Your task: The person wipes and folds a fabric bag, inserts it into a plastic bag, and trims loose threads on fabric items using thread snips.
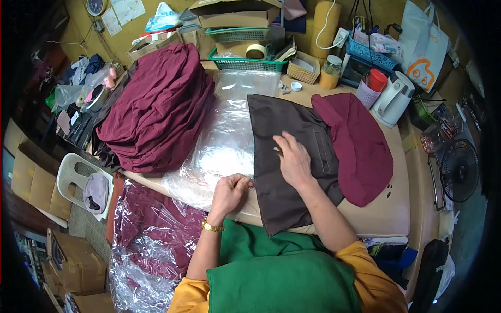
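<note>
A dark brown garment (pixel 282 182) with a welt-like pocket slit lies spread on the table, a maroon part (pixel 360 151) bunched along its right side. My left hand (pixel 229 195), a gold watch at its wrist, pinches at the garment's left edge; whatever is between the fingertips is too small to make out. My right hand (pixel 295 159) rests over the brown cloth with its fingers curled. A small dark object shows at those fingers, its kind unclear. Clear plastic bags (pixel 224 141) lie flat beside the garment's left edge.
A tall pile of maroon garments (pixel 156 109) stands at the left. Plastic-wrapped maroon garments (pixel 156 235) sit below the table edge. At the back are a green basket (pixel 250 63), a jar (pixel 331 72) and a white kettle (pixel 394 99). A fan (pixel 459 169) stands right.
</note>
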